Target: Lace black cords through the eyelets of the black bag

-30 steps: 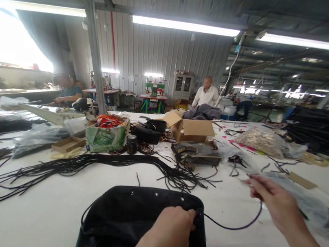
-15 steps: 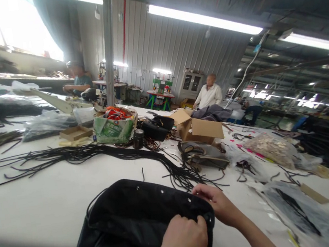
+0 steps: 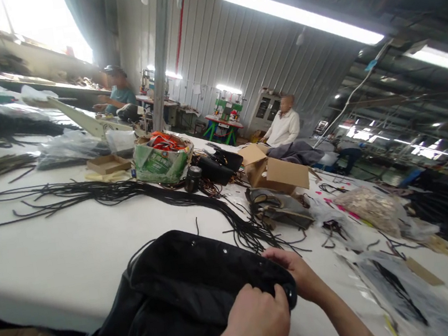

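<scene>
A black fabric bag with small metal eyelets along its rim lies open-mouthed at the near edge of the table, its lower part hanging towards me. My left hand is inside the mouth, its fingers curled against the inner side of the rim near the right-hand corner. From outside, my right hand grips the same stretch of rim, its fingertips partly hidden behind the fabric. A thin dark cord shows along the bag's left side. Just beyond the bag lies a long bundle of black cords.
A green bag of orange material, a dark jar, an open cardboard box and a grey bag stand farther back on the white table. Plastic packets lie at right. Two people sit or stand beyond.
My view has tilted and shifted slightly, so the table items appear higher and a little to the right. Both hands keep hold at the bag's right-hand rim, with the left fingers slightly shifted.
</scene>
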A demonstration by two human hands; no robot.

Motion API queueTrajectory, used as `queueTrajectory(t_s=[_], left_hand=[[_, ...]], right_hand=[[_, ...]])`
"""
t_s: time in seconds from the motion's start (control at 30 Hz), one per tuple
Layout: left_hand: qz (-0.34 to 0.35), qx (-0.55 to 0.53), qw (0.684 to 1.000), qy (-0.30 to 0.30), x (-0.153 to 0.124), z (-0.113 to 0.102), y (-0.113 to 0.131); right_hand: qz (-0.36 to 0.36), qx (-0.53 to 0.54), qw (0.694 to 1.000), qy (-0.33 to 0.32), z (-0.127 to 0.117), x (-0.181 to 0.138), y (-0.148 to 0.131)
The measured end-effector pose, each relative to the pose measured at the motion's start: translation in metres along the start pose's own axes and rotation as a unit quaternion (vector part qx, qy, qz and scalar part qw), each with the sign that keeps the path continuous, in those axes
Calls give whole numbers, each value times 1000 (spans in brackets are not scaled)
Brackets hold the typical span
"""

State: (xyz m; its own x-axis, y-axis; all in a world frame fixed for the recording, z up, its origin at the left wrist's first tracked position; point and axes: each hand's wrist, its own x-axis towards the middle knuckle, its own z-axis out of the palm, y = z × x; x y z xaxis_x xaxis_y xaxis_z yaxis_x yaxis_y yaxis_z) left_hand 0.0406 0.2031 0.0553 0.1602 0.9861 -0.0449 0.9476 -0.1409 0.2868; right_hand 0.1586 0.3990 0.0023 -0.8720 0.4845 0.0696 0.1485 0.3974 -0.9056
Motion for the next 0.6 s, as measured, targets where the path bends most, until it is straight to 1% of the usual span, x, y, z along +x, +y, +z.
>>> queueTrajectory(t_s=[0.1, 0.13, 0.2, 0.27, 0.33, 0.4, 0.47, 0.53, 0.6], left_hand=[[-9, -4, 1000, -2, -1, -1, 1], [-10, -5, 1000, -7, -2, -2, 2], [-12, -6, 1000, -18, -3, -4, 2], [-10, -4, 1000, -28, -3, -4, 3], [-9, -1, 999, -36, -3, -3, 3], [-7, 2, 999, -33, -5, -1, 0], [3, 2, 1000, -10, -9, 1, -6], [14, -6, 1000, 24, -18, -3, -15], [20, -19, 998, 53, -28, -14, -27]], right_hand=[[-39, 15, 999, -24, -3, 1, -3], [-37, 19, 999, -34, -4, 1, -4], [-3, 32, 999, -43, -9, 0, -10], [31, 22, 998, -52, -13, -2, -20], [36, -1, 995, -88, -16, -3, -34], [24, -26, 989, -143, -16, -3, -50], [3, -69, 982, -177, -15, 0, -66], [-43, -165, 969, -182, -12, 6, -79], [-87, -241, 951, -174, -10, 12, -86]])
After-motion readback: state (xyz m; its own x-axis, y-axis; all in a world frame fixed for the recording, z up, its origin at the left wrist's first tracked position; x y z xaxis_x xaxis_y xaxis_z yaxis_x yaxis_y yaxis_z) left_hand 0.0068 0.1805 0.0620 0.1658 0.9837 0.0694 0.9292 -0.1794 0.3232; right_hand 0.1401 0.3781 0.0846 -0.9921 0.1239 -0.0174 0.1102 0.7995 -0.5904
